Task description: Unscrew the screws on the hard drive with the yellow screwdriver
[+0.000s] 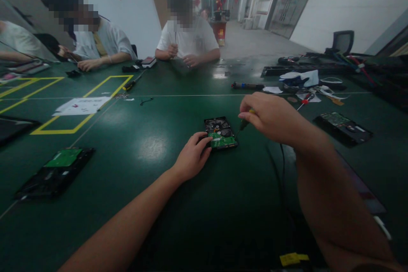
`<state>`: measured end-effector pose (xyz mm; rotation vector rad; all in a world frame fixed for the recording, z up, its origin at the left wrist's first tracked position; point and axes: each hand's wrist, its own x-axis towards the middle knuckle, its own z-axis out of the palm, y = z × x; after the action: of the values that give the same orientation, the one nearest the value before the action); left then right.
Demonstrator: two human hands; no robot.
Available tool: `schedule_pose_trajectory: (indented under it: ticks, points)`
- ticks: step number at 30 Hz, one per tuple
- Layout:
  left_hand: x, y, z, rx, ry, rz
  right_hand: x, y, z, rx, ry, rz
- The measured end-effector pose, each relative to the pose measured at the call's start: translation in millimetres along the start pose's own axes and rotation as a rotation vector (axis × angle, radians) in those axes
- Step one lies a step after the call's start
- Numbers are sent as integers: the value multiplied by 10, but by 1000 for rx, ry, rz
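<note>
A hard drive lies on the green table with its green circuit board facing up, on the side nearer me. My left hand grips the drive's left edge, its fingertips resting over the board. In my right hand is a screwdriver with a dark and yellow handle, pinched from above. Its shaft slants down to the right edge of the drive, by the board's corner. The exact contact of the tip is too small to make out.
Other drives lie at the left and right. A white paper and a second screwdriver sit at the back left. A cable runs under my right forearm. Several people sit across the table, one straight ahead.
</note>
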<state>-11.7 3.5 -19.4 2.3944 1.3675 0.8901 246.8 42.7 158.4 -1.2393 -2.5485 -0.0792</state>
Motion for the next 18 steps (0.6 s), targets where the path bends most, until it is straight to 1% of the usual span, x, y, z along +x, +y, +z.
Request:
schedule_pose_trajectory:
  ticks: [6, 9, 15, 18]
  points:
    - [2, -3, 5, -8, 8, 8, -9, 58, 61, 73, -8, -72]
    - [-1, -16, 12, 0, 6, 5, -16, 72, 69, 60, -17, -60]
    - [2, -20, 14, 3, 5, 1, 1, 32, 0, -23, -41, -31]
    - [2, -17, 15, 2, -2, -1, 2, 13, -15, -45, -33, -19]
